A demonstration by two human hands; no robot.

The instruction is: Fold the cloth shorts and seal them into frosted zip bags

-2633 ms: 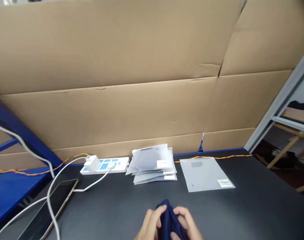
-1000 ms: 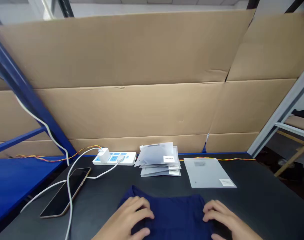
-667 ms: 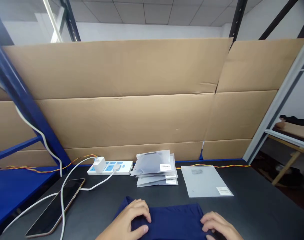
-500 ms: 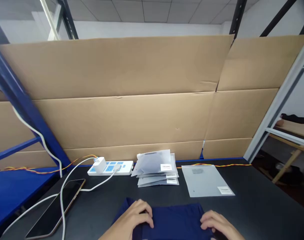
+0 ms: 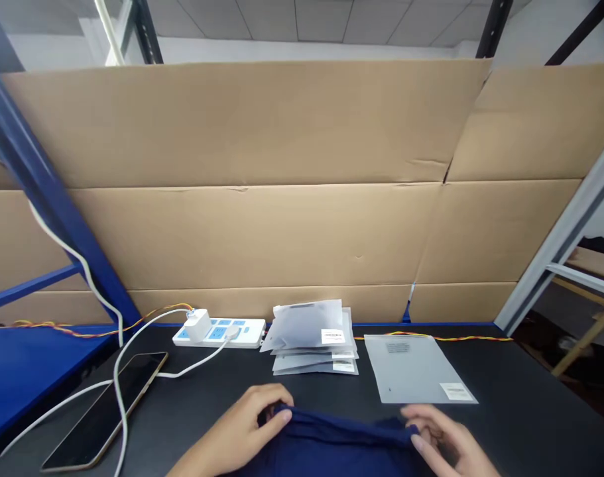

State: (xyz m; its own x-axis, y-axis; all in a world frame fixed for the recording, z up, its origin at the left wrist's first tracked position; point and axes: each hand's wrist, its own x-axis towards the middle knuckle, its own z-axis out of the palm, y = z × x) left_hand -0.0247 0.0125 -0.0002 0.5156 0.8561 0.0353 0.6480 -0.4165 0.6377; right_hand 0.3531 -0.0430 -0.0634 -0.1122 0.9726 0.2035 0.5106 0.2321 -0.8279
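A piece of dark navy cloth point(image 5: 341, 450) lies at the bottom middle of the head view, its near part cut off by the frame's edge. My left hand point(image 5: 246, 424) pinches its upper left corner between thumb and fingers. At the upper right corner, my right hand point(image 5: 443, 437) grips the cloth between thumb and forefinger. Between the two hands the far edge is lifted and gathered in folds. Beyond the right hand, a flat frosted plastic bag point(image 5: 416, 368) with a white label lies on the black tabletop point(image 5: 520, 411).
Several frosted bags point(image 5: 306, 324) with labels are stacked behind the cloth. A white power strip point(image 5: 252, 333) with a plugged-in charger stands left of them. A phone point(image 5: 107, 411) lies at left, crossed by a white cable point(image 5: 119, 391). A cardboard wall point(image 5: 282, 238) closes the back.
My hands have gone from resting on the flat cloth to pinching its far corners. That edge is now raised and wrinkled. The view has shifted slightly.
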